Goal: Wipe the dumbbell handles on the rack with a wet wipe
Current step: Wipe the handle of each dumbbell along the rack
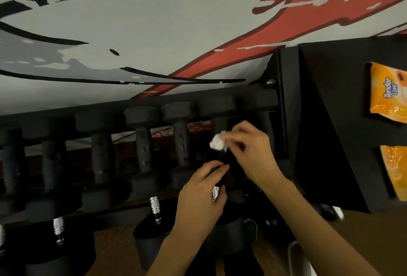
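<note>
A black rack (284,99) carries a row of black dumbbells on its upper shelf. My right hand (253,150) pinches a crumpled white wet wipe (217,142) against the handle of the second dumbbell from the right (219,121). Lower down, my left hand (202,196) curls around the near end of that same dumbbell. Its neighbour to the left (181,141) has a worn, cracked handle. On the lower shelf stand bigger dumbbells with chrome handles (154,206).
Two orange wet-wipe packs (387,93) lie on the black rack side panel (330,121) at the right. A wall with black, grey and red painting (154,33) rises behind the rack. Brown floor shows at the bottom.
</note>
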### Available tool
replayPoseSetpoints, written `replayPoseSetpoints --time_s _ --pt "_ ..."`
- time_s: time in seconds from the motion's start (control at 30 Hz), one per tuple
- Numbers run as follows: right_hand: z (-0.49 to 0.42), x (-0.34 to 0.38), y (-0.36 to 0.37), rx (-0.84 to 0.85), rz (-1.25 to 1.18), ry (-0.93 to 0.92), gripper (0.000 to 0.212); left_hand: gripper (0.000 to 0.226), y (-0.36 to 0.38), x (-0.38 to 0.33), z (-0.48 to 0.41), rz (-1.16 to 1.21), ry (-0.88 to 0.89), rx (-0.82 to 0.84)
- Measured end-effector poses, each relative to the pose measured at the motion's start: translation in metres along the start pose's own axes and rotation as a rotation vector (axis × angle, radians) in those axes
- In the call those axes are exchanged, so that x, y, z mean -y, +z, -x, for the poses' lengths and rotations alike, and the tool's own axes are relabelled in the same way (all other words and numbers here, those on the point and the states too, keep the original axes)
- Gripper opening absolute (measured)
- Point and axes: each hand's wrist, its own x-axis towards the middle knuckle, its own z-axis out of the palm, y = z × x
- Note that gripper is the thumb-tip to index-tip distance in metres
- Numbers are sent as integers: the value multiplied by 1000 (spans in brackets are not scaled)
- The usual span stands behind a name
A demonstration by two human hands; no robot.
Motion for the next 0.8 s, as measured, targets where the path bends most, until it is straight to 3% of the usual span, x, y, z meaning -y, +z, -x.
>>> replayPoseSetpoints --time_s 0.13,0.37,0.47,0.8 --pt "16 1 2 173 77 -85 9 48 0 -2 0 -20 -24 16" --pt "-38 8 10 -33 250 -89 11 47 -5 -4 2 5 14 22" --pt "-34 11 15 -44 286 -49 14 48 -6 -1 2 22 16 44" --pt "-4 2 -11 365 131 -75 20 49 -8 4 1 61 28 82"
